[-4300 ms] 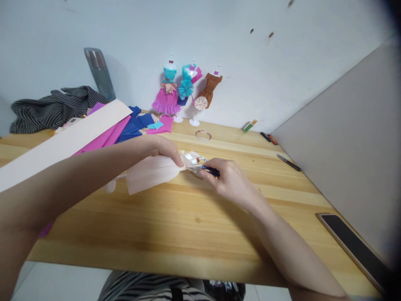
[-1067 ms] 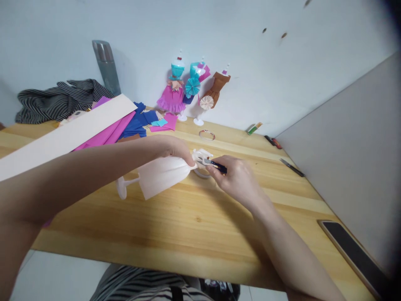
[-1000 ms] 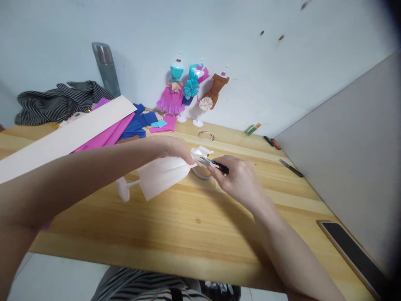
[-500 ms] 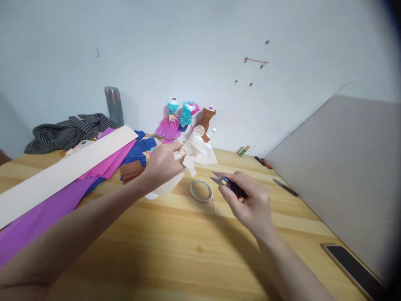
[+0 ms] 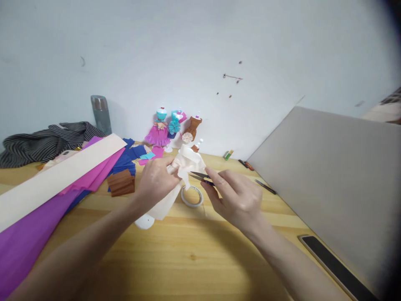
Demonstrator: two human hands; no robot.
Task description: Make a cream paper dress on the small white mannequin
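My left hand (image 5: 159, 179) is closed around a small dress form wrapped in cream crepe paper (image 5: 189, 159). The form is tilted, with its white round base (image 5: 144, 221) toward me and a white knob (image 5: 201, 141) at the far end. In my closed right hand (image 5: 236, 196) are thread snips (image 5: 202, 177), their dark blades parted and pointing left at a hanging flap of the cream paper. Whether the blades touch the paper I cannot tell. Just below the snips, a roll of white tape (image 5: 192, 196) lies on the table.
Small dress forms in pink (image 5: 157, 134), turquoise (image 5: 174, 125) and brown (image 5: 193, 125) paper stand by the wall. Paper sheets (image 5: 78, 167), brown pieces (image 5: 121, 182), a striped cloth (image 5: 50, 140) and a flask (image 5: 100, 115) are left. A phone (image 5: 335, 263) and a dark slim tool (image 5: 265, 187) lie right.
My right hand has moved left and brought the snips up to the cream paper. My left hand keeps its hold on the dress form. The view has shifted right and up.
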